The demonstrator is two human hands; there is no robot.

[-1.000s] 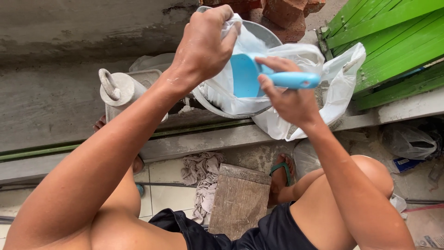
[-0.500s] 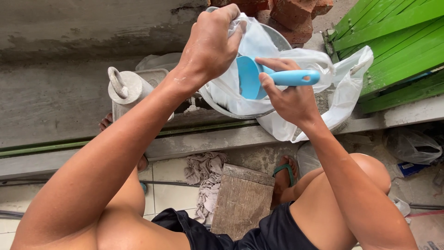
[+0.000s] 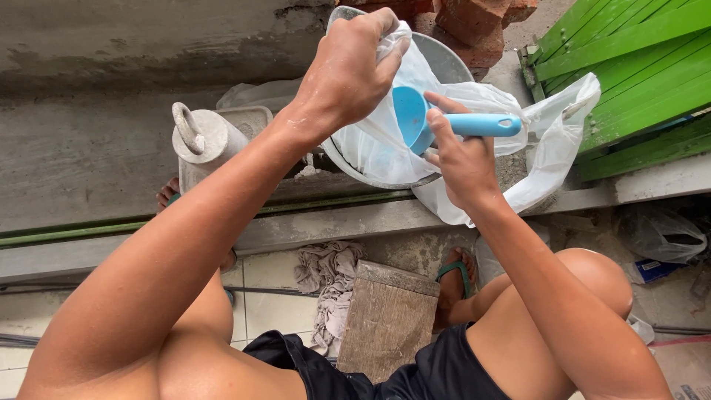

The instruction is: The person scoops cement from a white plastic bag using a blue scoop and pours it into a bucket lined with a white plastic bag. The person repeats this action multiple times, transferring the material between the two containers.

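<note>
Compared with a moment ago, blue plastic scoop [image 3: 415,118] tipped deeper into white plastic bag [image 3: 385,141] — bowl now facing down, so contents probably emptying. Right hand [image 3: 459,159] closed around the scoop handle. Left hand [image 3: 348,70] pinching the bag's far rim, holding it open over the metal basin [image 3: 444,63], just right of the grey canister [image 3: 204,141].

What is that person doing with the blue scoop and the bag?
The person crouches over a metal basin. Their left hand grips the top of a white plastic bag that hangs open over it. Their right hand holds a blue scoop by its handle, its cup inside the bag's mouth. A wooden block lies on the floor below.
</note>
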